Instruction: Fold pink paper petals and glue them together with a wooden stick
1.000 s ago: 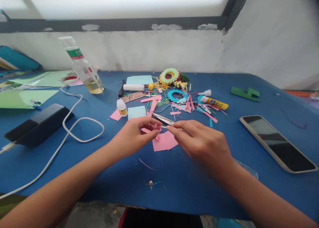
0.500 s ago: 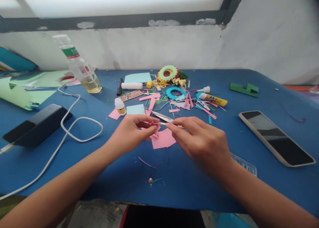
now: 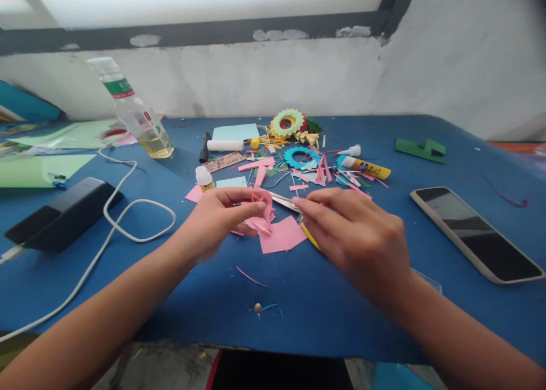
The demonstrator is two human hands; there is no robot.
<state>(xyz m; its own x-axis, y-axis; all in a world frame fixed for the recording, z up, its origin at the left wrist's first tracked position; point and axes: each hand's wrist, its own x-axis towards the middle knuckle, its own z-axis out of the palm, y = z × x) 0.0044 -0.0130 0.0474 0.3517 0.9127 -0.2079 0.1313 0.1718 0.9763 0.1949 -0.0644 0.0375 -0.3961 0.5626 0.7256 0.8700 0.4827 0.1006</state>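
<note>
A curled, folded piece of pink paper [image 3: 268,211] is pinched between the thumb and fingers of my left hand [image 3: 226,216]. My right hand [image 3: 352,225] is closed, thumb and fingertips pressed together, a short way right of the paper. Whatever it pinches is hidden by the fingers. Scissors [image 3: 284,201] with a yellow handle lie on the table, partly behind and below my right hand. Beneath both hands rests a flat pink sheet [image 3: 281,235].
Paper strips and toothed rings [image 3: 297,158] lie behind the hands, beside a yellow glue tube [image 3: 367,167]. A small glue bottle [image 3: 205,178] stands at left. Farther left are a tall bottle [image 3: 151,134], a white cable [image 3: 123,219] and a black device [image 3: 60,214]; a phone [image 3: 473,233] lies right.
My right hand has drawn back to the right, away from the pink paper. The thin pale stick between the hands no longer shows. The pink paper has turned upright, showing its curl.
</note>
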